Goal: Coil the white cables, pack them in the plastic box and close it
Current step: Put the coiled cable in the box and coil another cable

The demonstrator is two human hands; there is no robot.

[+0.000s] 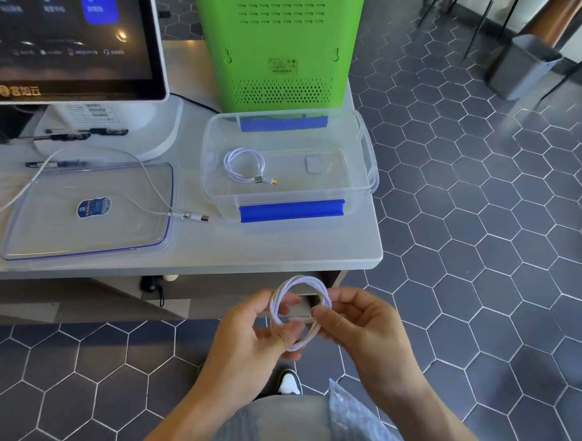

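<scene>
Head view shows my left hand and right hand pinching the white coil low in the frame; loose fingers could let it spring open.

Two bare forearms, sleeveless to the lower frame edge, ending in the left hand and the right hand; no rings, watch or gloves discernible. Light blue button-up shirt with fine pale stripes, one small white button at its front edge. Grey garment beneath the open shirt front. Below, one shoe: white toe cap, black surround.
</scene>
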